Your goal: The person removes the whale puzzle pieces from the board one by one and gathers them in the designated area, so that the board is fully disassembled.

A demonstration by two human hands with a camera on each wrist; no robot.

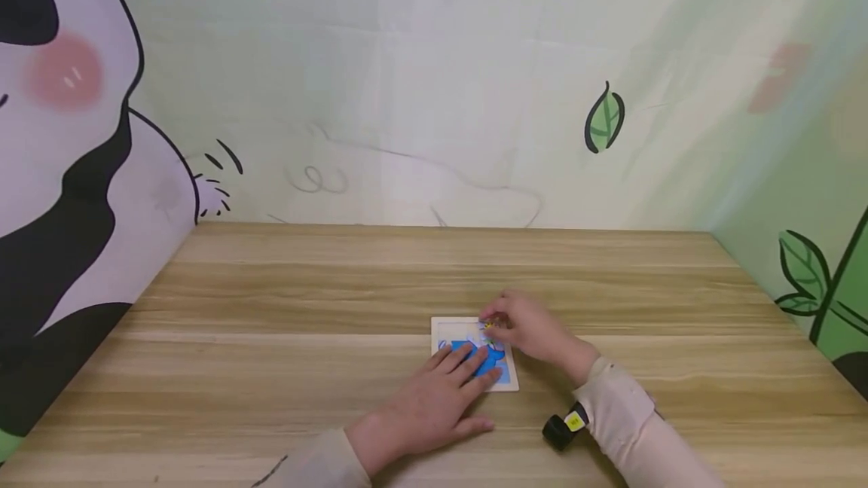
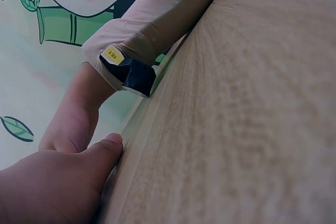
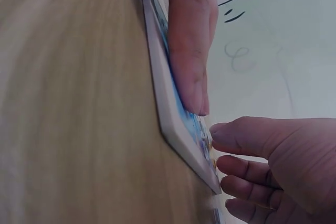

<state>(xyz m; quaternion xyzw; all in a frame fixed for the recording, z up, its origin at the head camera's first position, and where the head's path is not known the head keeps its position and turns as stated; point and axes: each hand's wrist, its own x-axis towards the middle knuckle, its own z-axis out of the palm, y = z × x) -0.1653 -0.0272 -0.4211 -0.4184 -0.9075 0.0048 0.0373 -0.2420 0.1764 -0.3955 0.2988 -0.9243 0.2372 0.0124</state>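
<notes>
A small jigsaw puzzle in a pale frame lies on the table, with a blue picture and a bare cream strip at its upper left. My left hand lies spread over its lower left part, fingertips on the blue picture and thumb out on the wood. At the upper right corner, my right hand has thumb and forefinger bent around a small puzzle piece with a yellow pattern. In the right wrist view, the right thumb and curled fingers are close against the puzzle's edge. The palm hides part of the picture.
The wooden table runs back to a wall painted with a panda and leaves. A black wrist camera with a yellow label hangs at the right sleeve, just above the tabletop.
</notes>
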